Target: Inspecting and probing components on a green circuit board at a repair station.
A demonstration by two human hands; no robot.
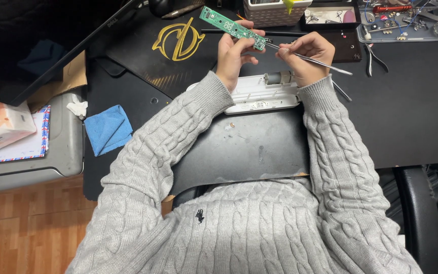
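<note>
Above the black desk's (406,116) far edge, the left hand (231,50) closes around a long green circuit board (231,26), tilting it up for access. The right hand (305,55) pinches a thin metal probe (313,60) against the board's near end. A white plastic casing (259,96) lies open below.

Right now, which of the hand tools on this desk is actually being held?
The thin metal pick, gripped in the right hand with its tip against the green circuit board. The pliers lie untouched on the black mat further right.
</note>
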